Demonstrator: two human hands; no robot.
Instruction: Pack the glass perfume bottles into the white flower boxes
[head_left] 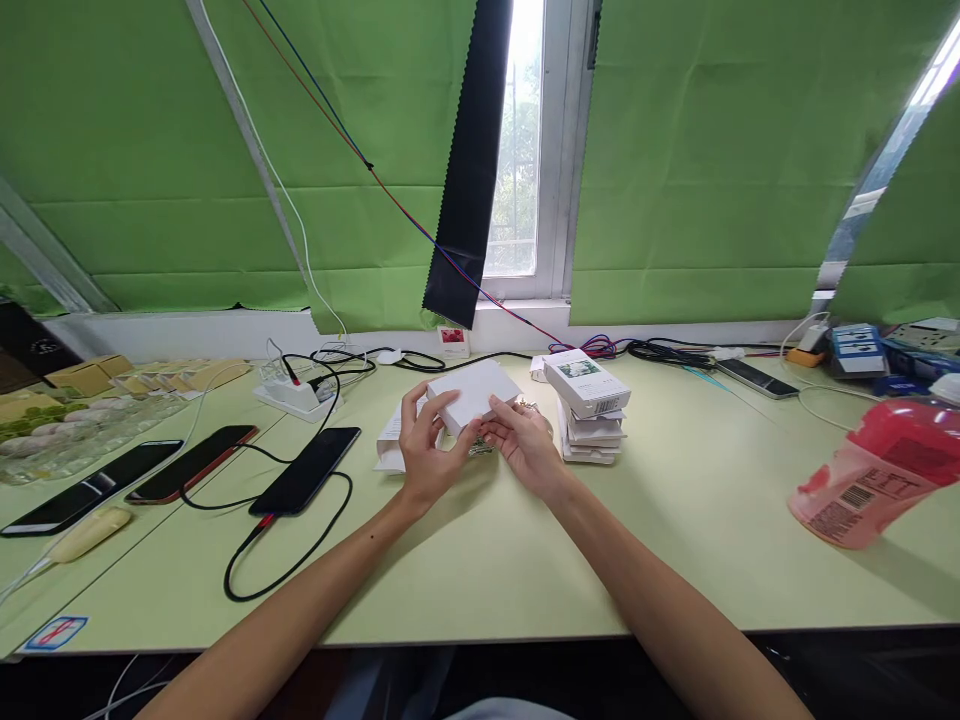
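White, flat rectangular cardboard box [474, 394] is gripped by both hands, left [424, 450] and right [525, 445], fingers curled round its edges.

The left hand [426, 448] and right hand [523, 440] cover the near edge of the white box [474, 392] and most of a small glinting item beneath it, too hidden to identify. The pink bottle [877, 472] is cut off by the right edge. Print on the stacked boxes [589, 410] is too small to read.
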